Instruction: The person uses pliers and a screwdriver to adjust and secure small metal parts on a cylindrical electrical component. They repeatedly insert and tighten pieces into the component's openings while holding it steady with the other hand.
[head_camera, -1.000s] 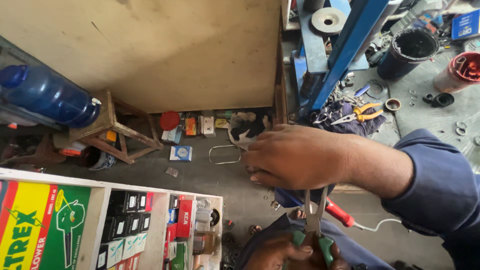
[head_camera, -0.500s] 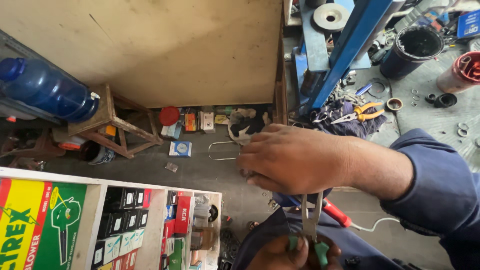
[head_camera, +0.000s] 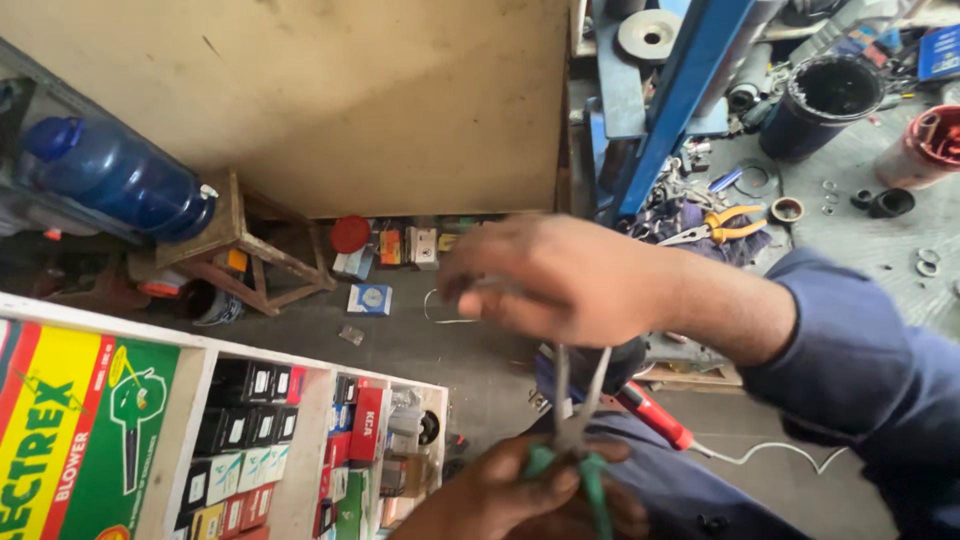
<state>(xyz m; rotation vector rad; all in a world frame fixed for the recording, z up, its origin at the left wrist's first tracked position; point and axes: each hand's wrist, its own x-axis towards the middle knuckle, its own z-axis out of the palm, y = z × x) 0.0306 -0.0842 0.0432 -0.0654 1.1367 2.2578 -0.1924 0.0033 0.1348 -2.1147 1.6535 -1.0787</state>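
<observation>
Nearest the camera, green-handled pliers (head_camera: 572, 450) are gripped by the left hand (head_camera: 520, 495) at the bottom edge; the fingers (head_camera: 545, 482) are curled tight round the green grips, likely so the long thin jaws are kept pointing up and steady. The jaws are seen slightly parted, rising toward the right hand (head_camera: 565, 280), which is held palm-down just above them. The right fingers (head_camera: 478, 275) are bunched together at the left end of the hand, as if something small is pinched, but motion blur hides it and what is pinched cannot be told. The plier tips are met under the right palm, not at the fingertips; contact there is hidden. A blue sleeve (head_camera: 850, 370) is worn on the right arm. A red-handled tool (head_camera: 655, 415) with a white cord (head_camera: 770, 455) is laid just behind the pliers, on the lap or a low ledge. To the left, a shelf (head_camera: 310, 380) of small boxed parts is seen, with a green and yellow carton (head_camera: 80, 430) beside it. Farther off, a bent wire loop (head_camera: 440, 310) lies on the floor (head_camera: 420, 340), past the right fingertips. Beyond, a wooden stool (head_camera: 240, 240), a blue bottle (head_camera: 120, 180), orange-handled pliers (head_camera: 725, 222), a blue metal beam (head_camera: 685, 95) and a black bucket (head_camera: 825, 100) are visible.
</observation>
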